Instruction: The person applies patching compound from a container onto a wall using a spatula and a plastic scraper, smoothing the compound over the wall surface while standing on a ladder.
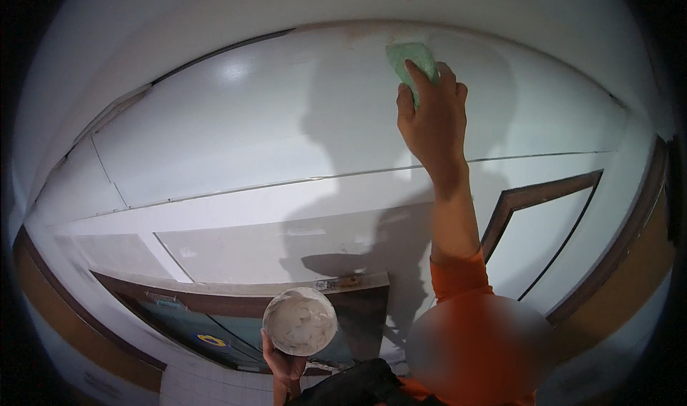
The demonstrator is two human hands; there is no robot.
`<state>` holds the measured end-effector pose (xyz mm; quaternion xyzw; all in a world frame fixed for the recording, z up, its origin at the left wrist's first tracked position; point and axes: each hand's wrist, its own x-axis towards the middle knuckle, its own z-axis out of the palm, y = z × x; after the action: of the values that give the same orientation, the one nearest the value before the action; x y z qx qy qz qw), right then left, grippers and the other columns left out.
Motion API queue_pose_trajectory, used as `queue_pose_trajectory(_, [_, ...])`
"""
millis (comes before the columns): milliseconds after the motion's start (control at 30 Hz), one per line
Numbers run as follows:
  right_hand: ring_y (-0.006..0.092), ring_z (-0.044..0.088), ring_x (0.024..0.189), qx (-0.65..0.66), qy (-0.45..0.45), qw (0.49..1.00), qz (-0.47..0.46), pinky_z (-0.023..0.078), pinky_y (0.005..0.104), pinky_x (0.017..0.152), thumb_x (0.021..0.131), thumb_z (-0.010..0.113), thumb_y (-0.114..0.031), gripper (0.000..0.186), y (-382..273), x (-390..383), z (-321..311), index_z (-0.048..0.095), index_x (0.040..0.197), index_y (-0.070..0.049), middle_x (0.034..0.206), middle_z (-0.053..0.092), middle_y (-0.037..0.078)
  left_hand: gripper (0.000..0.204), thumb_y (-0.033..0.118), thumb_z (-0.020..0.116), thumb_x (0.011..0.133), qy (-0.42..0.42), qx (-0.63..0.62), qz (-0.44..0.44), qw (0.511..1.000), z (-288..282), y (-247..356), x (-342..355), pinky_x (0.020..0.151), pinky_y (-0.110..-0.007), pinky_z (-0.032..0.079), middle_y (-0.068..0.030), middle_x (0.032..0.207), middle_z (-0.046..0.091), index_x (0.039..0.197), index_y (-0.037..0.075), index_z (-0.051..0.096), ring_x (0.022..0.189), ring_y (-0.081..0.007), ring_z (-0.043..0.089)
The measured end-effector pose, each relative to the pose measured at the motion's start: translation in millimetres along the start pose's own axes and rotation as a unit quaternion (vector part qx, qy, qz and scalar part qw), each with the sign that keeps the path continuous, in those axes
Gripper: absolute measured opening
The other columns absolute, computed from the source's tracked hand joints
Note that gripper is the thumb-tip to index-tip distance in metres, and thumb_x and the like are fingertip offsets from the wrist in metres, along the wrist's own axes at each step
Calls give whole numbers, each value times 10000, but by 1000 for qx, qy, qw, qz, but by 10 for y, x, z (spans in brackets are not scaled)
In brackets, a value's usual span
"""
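Left of your left fingers, in the view beyond them, is a grey-green door with a dark brown wooden frame (236, 303); if paste drips there, a tipped bowl would be the likely cause. Your left hand (285, 365) is closed around the round, whitish, shallow bowl (297, 291) from below, with one digit up its left side; the bowl hides the others, so you can't tell how firm that hold is. The mouth of the bowl faces back toward you, above those fingers, and the off-white, smeared paste (304, 327) lies inside it, so a slackening grip or a turn of the wrist could spill it. Well above and to the right of them, the flat, pale green pad (411, 51) is pinched in your right hand (433, 112), the index finger laid along its face, the thumb at its lower left and the other fingers bent at its right. Its free end projects past your fingertips by the top of the smooth white wall panel (236, 134); pressing unevenly there could leave a ridge or gouge. Your right arm, in its orange sleeve (461, 273), is stretched high below those fingers, so fatigue or overreaching could make the pad slip or skid.
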<state>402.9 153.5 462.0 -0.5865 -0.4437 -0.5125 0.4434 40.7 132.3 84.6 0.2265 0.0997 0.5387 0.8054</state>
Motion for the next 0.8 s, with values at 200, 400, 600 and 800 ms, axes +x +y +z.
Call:
queue_pose_trajectory(200, [422,530,1172,137,51,989,-37,539,503,929,936,712,-214,417,-378,-52,210,700,1337,-99,1423,479,265,754,624,435,1065,0,-46,-20,999,50,-25,-8,1164,-695,396,-195,1636,400,1618,115,373,1471,-456,431])
queue_pose_trajectory(400, [442,486,1210,104,88,990,-37,523,506,946,929,713,-205,404,-723,21,545,719,1314,-84,1445,441,286,745,619,434,1069,21,-30,-4,999,-12,-20,-64,1158,-696,403,-199,1619,425,1613,112,380,1456,-453,452])
queue_pose_trajectory(600, [435,493,1129,96,120,988,0,518,505,912,931,712,-184,403,-974,133,642,715,1306,-37,1413,437,329,776,632,471,1051,19,-14,8,1000,12,-12,-129,1167,-680,401,-204,1617,427,1612,104,376,1457,-450,451])
queue_pose_trajectory(800, [436,510,1100,86,61,994,27,512,504,912,933,716,-183,392,-988,137,559,716,1282,-6,1390,444,340,788,627,491,1044,16,-15,17,1000,14,0,-135,1179,-666,394,-206,1616,427,1612,95,371,1463,-449,443])
